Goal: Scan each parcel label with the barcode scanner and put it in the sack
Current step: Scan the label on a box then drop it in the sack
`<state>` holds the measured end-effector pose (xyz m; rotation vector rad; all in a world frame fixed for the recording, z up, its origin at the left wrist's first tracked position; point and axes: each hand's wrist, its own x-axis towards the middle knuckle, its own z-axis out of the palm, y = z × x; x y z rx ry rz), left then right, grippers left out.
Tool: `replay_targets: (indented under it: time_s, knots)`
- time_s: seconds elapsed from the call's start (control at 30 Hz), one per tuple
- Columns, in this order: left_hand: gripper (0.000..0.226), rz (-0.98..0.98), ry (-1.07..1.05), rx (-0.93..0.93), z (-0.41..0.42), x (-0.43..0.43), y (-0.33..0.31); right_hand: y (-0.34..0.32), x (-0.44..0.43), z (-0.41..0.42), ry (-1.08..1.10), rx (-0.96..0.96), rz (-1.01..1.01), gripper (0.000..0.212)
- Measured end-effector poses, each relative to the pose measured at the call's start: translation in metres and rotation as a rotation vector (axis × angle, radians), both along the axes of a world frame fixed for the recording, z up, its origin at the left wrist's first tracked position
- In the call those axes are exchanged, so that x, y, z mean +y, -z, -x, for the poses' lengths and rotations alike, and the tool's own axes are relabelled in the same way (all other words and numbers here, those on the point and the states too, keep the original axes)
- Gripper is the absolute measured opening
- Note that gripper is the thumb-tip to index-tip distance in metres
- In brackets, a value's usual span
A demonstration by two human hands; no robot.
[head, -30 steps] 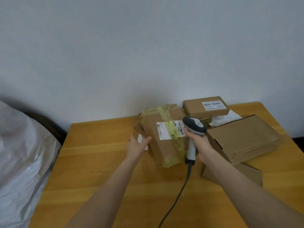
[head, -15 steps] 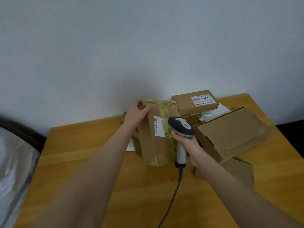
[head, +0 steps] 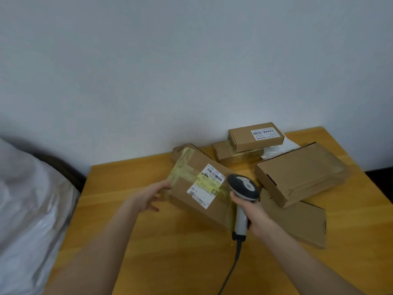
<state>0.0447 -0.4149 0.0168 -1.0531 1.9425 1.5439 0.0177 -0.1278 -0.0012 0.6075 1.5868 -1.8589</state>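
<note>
Your left hand grips the parcel by its left edge, thumb on top and fingers underneath, so the box is tilted with its label facing up toward you. Your right hand is wrapped around the handle of the scanner; its head sits just beside the label's right end, close over the parcel's taped right side. The cable runs from the handle down across the table toward you. The parcel is over the middle of the table, between your two hands. Right of the scanner lie a big box overlapping a flat box. Behind them, near the wall, a small box marked 12V4A rests on another one. The sack lies off the table's left edge, well apart from the parcel
</note>
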Motion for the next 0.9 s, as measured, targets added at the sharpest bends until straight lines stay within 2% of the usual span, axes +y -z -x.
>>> replay_targets:
  time_s: [0.17,0.27,0.4,0.57,0.7,0.9]
  knots:
    - [0.047,0.023,-0.063,0.043,-0.042,-0.003,-0.025,-0.03,0.002,-0.012,-0.14,0.154,0.011,0.037]
    - [0.042,0.04,-0.096,0.121,-0.07,0.003,-0.037,-0.049,-0.001,-0.022,-0.185,0.263,0.02,0.026]
    - [0.03,0.071,-0.187,0.225,-0.106,0.019,-0.042,-0.063,-0.013,-0.046,-0.121,0.372,-0.068,0.037]
    - [0.021,0.062,-0.292,0.302,-0.142,0.037,-0.038,-0.081,-0.021,-0.087,-0.265,0.351,0.079,0.022]
    - [0.055,0.023,-0.348,0.341,-0.166,0.029,-0.032,-0.091,-0.033,-0.115,-0.293,0.411,0.063,0.018]
    - [0.045,0.001,-0.421,0.372,-0.191,0.003,-0.022,-0.103,-0.059,-0.143,-0.335,0.397,0.076,0.016]
